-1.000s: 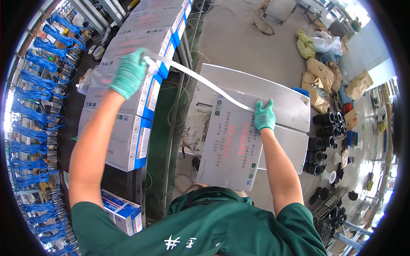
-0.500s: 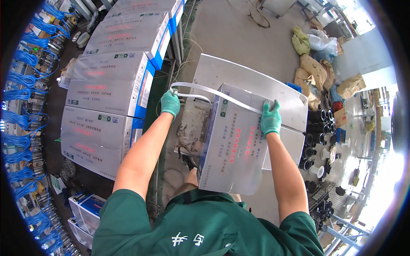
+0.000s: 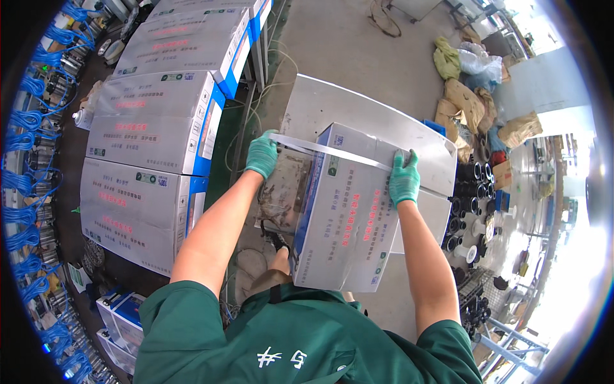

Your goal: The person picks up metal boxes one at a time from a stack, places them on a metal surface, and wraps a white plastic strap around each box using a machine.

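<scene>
A grey cardboard carton (image 3: 348,217) with blue sides and printed lettering lies on a metal-topped bench (image 3: 358,105) in front of me. A white strapping band (image 3: 329,149) crosses the far part of its top. My left hand (image 3: 261,157), in a green glove, is closed on the band's left end, off the carton's left side. The band runs almost straight from there toward my right hand (image 3: 405,177), also gloved. That hand lies on the carton's right part with fingers stretched out, against the band's end; the glove hides where the band goes on.
Similar cartons (image 3: 131,211) stand in a row on the left. Coils of blue cable (image 3: 25,182) line the far left. Sacks (image 3: 470,105) and black spools (image 3: 470,205) lie on the right. A metal plate with cords (image 3: 281,192) sits left of the carton.
My left hand has shifted slightly right, and the band has gone from a loose loop to a nearly straight line. My right hand stays in place on the carton.
</scene>
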